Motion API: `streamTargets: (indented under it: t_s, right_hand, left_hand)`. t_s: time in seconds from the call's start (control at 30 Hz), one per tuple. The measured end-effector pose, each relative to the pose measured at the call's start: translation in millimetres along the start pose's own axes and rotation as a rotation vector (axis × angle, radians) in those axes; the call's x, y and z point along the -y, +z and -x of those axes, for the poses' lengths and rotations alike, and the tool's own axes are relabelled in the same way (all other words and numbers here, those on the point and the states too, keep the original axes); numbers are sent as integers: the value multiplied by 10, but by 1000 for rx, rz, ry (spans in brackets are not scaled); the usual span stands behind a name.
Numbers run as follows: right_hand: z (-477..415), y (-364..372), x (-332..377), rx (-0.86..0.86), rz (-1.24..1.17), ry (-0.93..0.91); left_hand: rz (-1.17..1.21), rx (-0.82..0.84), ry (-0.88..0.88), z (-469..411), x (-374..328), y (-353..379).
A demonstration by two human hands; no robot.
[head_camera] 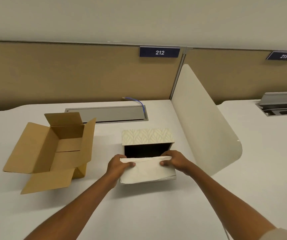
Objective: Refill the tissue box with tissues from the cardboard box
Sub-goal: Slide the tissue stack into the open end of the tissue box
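The tissue box (147, 136) stands in the middle of the white desk, patterned cream on its far side, with its top open and a dark inside. A white stack of tissues (146, 169) is held at the box's near edge, between both hands. My left hand (120, 164) grips the stack's left end, thumb on top. My right hand (173, 161) grips its right end the same way. The brown cardboard box (52, 151) sits to the left with all flaps open; its inside looks empty.
A grey cable tray lid (106, 114) with a blue cable (139, 103) lies at the back of the desk (148, 205). A curved cream divider (205, 122) rises just right of the tissue box. Tan partition panels carry signs 212 and 213.
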State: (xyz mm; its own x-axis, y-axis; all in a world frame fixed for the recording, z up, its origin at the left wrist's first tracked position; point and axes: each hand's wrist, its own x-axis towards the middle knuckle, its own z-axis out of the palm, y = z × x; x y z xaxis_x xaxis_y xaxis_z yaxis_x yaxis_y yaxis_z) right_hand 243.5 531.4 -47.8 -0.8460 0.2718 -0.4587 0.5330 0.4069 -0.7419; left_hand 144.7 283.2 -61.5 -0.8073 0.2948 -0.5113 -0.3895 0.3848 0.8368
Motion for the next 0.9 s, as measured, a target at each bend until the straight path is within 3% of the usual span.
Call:
streamTargets:
  t_s: [0.17,0.67,0.83,0.9]
  right_hand:
    - [-186,-17,-224,-65,-25,5]
    - [-385,117,-290,-195,-47,35]
    - [-392,191,-299,-254,86,75]
    - [-362,227,-297,-301,221,82]
  left_hand:
    - [10,-23,-59,-189,100,211]
    - [-210,-30,21,-474,124,306]
    - [-551,-115,162,-368,103,280]
    - [-792,-195,324,-278,139,225]
